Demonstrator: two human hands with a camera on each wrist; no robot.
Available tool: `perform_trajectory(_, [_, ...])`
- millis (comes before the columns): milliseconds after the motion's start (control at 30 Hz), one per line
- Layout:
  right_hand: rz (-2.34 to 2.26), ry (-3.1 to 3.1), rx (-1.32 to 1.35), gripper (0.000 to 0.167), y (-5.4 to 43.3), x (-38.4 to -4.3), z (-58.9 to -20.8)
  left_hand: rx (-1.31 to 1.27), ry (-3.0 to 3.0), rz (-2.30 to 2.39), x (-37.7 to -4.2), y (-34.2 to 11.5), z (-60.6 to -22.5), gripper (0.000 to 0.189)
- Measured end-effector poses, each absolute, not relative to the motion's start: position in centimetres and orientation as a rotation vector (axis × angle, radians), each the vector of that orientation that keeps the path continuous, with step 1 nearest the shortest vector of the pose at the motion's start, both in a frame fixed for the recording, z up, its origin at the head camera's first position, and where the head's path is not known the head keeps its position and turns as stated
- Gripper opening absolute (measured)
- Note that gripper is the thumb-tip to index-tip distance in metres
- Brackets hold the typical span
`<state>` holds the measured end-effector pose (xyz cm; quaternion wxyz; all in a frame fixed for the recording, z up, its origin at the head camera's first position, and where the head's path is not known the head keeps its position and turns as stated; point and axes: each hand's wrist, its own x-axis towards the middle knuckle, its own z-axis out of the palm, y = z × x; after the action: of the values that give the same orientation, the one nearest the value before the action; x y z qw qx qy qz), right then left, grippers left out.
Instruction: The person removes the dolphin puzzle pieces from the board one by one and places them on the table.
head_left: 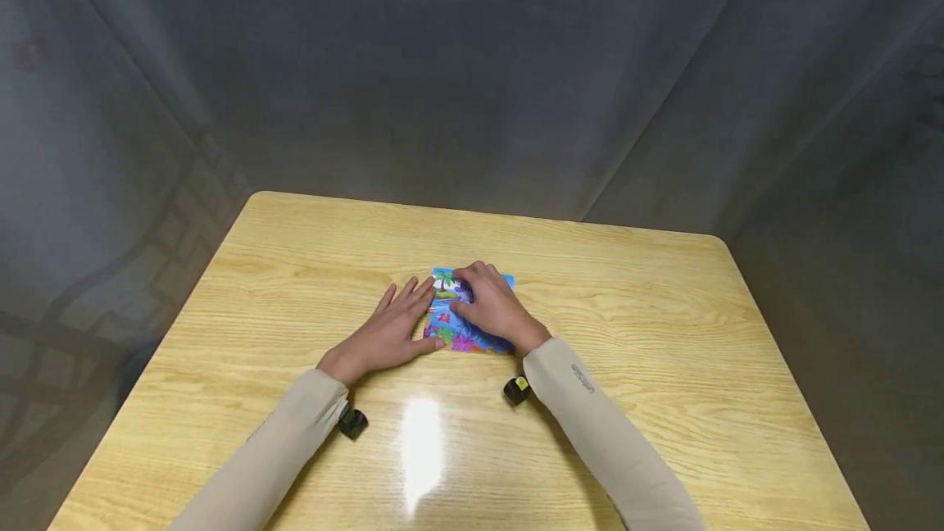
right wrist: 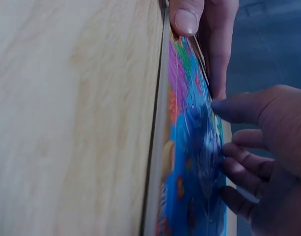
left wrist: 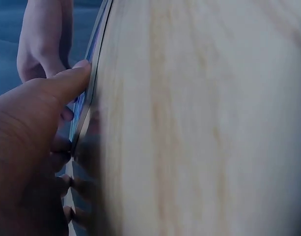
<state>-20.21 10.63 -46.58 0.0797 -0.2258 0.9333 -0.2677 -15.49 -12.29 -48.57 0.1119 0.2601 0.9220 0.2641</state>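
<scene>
A flat, thin board printed with a bright sea scene (head_left: 462, 340) lies on the table, with a palm tree at its upper left. Its surface looks glossy and wrinkled, like clear plastic film, in the right wrist view. My left hand (head_left: 392, 329) rests at its left side, fingers spread and thumb (left wrist: 71, 81) on the near left corner. Over the middle and right of the picture, my right hand (head_left: 494, 306) touches the surface with loosely bent fingertips (right wrist: 233, 169). Its thumb stands apart from the fingers. Part of the picture is hidden beneath this hand.
A light wood-grain table (head_left: 627, 310) with rounded far corners carries the board. Dark grey curtains (head_left: 442, 88) hang behind it and at both sides. Small black devices (head_left: 353, 424) sit at both wrists, by beige sleeves (head_left: 605, 424).
</scene>
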Motion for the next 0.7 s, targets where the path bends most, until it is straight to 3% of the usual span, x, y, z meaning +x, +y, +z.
perform_trajectory(700, [-0.485,2.787,-0.646,0.045,8.7,-21.4,-44.9,0.712,2.759,0.653,-14.7,-11.1,-47.9,0.093])
